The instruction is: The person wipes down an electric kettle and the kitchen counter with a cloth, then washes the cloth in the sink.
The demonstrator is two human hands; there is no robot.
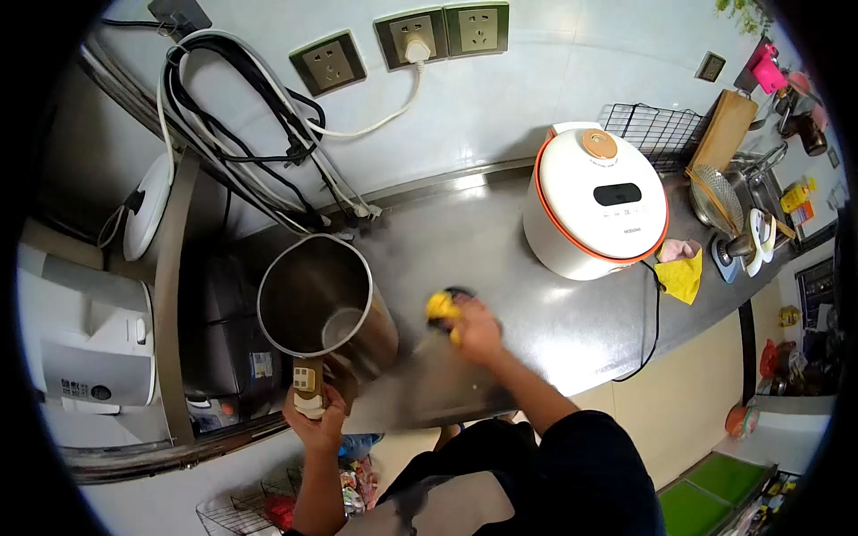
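Observation:
A tall stainless steel jug [380, 335] stands tilted at the left end of the metal counter, its mouth towards me and nothing visible inside. My left hand [320, 420] is closed around its beige and brown handle [308, 389]. Over the middle of the counter, my right hand [476, 330] is closed on a small yellow-and-black thing [440, 306], which looks like a cloth or sponge. Motion blur hides its exact kind. It appears to be pressed on the steel counter top [465, 223], between the jug and a white rice cooker [590, 201].
Bundled cables [241, 107] hang by the wall sockets [411, 37] at the back left. To the right lie a yellow cloth [681, 275], a strainer [715, 196] and a cutting board [722, 129] near the sink [767, 192]. A black cord [655, 330] droops over the front edge.

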